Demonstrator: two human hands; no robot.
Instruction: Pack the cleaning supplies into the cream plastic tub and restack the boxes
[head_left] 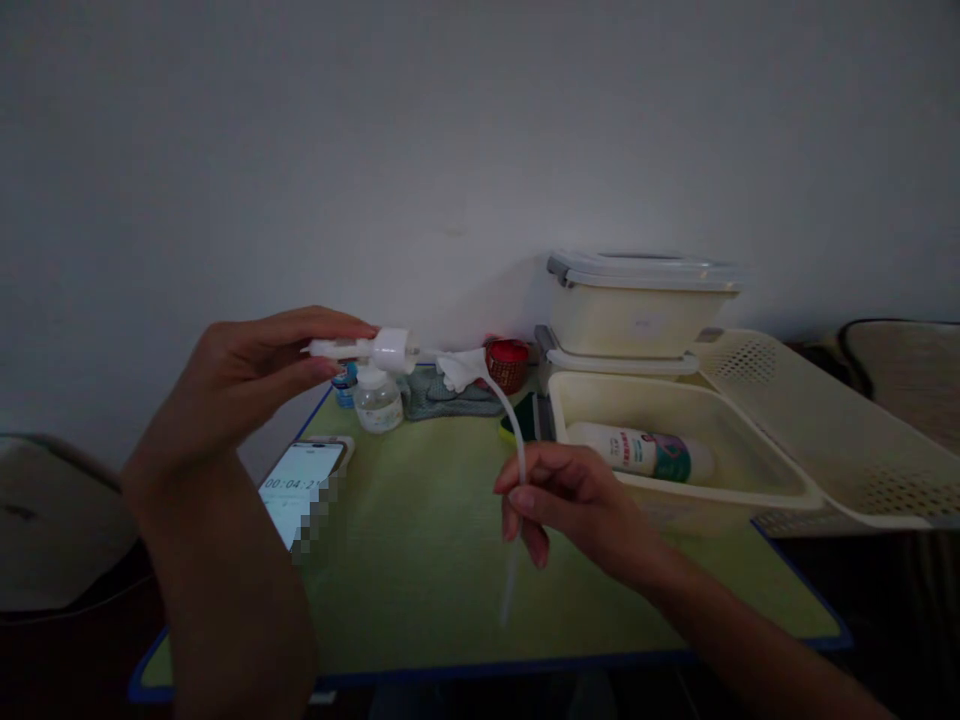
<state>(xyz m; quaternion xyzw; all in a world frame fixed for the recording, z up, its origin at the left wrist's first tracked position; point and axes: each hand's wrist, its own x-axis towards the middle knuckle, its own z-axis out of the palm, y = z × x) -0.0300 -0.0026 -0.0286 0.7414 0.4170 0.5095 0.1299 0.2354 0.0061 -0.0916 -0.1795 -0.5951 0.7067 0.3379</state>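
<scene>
Between the thumb and fingers of my left hand [259,375] is a white pump head [391,350], lying sideways above the table. Its long, flexible dip tube [504,395] runs to the right and bends downward. A crumpled white tissue [460,369] appears around or against the upper tube; I cannot tell which. My right hand [574,500] pinches the tube lower down, and the tube's free end hangs below my fingers. Behind the pump head stands a small clear jar [378,402]. A white and green bottle [641,451] lies on its side inside an open cream bin [750,490].
A phone [300,490] showing a timer lies at the table's left. Behind are a grey cloth [450,395], a red woven basket [508,368] and a sponge [517,425]. Lidded boxes [645,310] are stacked at the wall. A perforated basket [832,420] leans at right.
</scene>
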